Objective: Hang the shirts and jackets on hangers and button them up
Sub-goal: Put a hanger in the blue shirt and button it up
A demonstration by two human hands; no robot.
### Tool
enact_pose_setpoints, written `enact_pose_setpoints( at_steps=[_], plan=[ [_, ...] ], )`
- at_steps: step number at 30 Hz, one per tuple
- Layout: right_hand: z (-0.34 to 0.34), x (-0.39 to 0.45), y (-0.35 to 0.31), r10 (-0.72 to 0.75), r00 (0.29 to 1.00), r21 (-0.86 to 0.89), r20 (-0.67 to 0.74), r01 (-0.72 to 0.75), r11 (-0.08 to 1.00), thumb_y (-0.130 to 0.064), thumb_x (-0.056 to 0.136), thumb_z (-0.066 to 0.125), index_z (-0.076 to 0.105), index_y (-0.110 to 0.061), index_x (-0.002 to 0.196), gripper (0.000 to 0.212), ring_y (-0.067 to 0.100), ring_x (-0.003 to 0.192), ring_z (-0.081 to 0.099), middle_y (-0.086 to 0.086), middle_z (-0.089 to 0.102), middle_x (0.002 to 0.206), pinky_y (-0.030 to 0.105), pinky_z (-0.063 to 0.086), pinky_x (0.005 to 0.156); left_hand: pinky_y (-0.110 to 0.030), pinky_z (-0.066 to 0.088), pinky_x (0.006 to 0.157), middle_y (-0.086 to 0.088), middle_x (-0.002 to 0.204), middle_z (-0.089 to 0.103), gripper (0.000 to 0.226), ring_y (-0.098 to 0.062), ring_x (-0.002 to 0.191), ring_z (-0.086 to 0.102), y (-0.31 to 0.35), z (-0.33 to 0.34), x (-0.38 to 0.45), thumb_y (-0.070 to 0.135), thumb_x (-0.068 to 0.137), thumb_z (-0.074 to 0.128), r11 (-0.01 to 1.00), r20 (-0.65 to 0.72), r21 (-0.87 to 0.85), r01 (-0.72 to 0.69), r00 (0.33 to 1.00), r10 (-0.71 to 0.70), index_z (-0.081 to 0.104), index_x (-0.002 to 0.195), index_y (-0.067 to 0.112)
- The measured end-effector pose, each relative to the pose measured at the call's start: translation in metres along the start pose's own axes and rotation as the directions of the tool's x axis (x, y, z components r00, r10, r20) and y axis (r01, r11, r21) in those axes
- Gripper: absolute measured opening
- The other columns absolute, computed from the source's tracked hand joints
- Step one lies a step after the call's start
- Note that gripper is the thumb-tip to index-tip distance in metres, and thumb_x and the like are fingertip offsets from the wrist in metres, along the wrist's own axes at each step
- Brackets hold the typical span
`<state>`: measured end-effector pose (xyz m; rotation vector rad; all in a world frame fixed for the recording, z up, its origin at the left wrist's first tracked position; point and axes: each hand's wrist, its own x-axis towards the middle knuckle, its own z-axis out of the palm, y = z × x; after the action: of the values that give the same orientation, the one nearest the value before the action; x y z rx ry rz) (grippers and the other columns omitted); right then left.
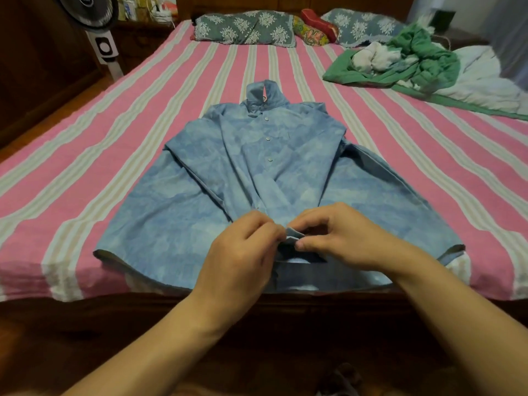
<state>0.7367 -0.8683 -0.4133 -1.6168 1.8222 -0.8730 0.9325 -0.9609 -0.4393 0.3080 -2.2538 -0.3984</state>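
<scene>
A light blue patterned shirt (285, 167) lies front-up on the striped bed (114, 155), collar toward the pillows and hem at the near edge. Three white buttons show closed down its upper front. My left hand (243, 252) pinches the left side of the front placket near the hem. My right hand (337, 235) pinches the facing edge of the placket, thumb and fingers curled on the cloth. Both hands meet at the shirt's lower middle. No hanger can be made out in the shirt.
A heap of green and white clothes (405, 58) lies at the far right of the bed. Patterned pillows (245, 28) line the headboard. A standing fan (97, 30) is at the far left. The dark wooden bed frame (85, 310) runs along the near edge.
</scene>
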Motion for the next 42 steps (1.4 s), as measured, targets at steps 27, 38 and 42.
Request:
enact_pose_setpoints(
  at_steps=[27,38,42],
  plan=[
    [-0.074,0.110,-0.008,0.116,0.968,-0.470,-0.224,-0.211,0.857,-0.038,0.101,0.053,0.068,-0.015,0.089,0.031,0.024,0.083,0.063,0.003,0.071,0.086,0.036,0.047,0.071,-0.033,0.051,0.088,0.005,0.102,0.072,0.016,-0.017,0.098,0.065,-0.104,-0.012,0.132,0.027,0.096,0.060,0.897,0.325,0.158,0.413,0.836,-0.442,0.072,0.105,0.023],
    [-0.147,0.408,0.168,0.259,0.859,-0.651,-0.441,-0.505,0.567,-0.011,0.095,0.051,0.048,-0.005,0.138,0.044,0.042,0.126,0.048,0.023,0.049,0.137,0.043,0.042,0.094,-0.063,0.011,0.120,-0.003,0.169,0.010,0.064,-0.033,0.154,0.008,-0.360,0.106,0.212,0.071,0.098,0.016,0.727,0.417,0.647,0.230,0.692,-0.590,0.017,0.157,0.044],
    [-0.155,0.447,0.239,0.369,0.824,-0.611,-0.430,-0.566,0.553,-0.025,0.101,0.042,0.047,-0.006,0.135,0.040,0.043,0.124,0.049,0.025,0.050,0.139,0.050,0.041,0.100,-0.061,0.011,0.121,0.000,0.168,0.018,0.059,-0.029,0.155,0.011,-0.380,0.124,0.185,0.064,0.101,0.013,0.733,0.318,0.601,0.318,0.746,-0.585,0.023,0.155,0.044]
  ],
)
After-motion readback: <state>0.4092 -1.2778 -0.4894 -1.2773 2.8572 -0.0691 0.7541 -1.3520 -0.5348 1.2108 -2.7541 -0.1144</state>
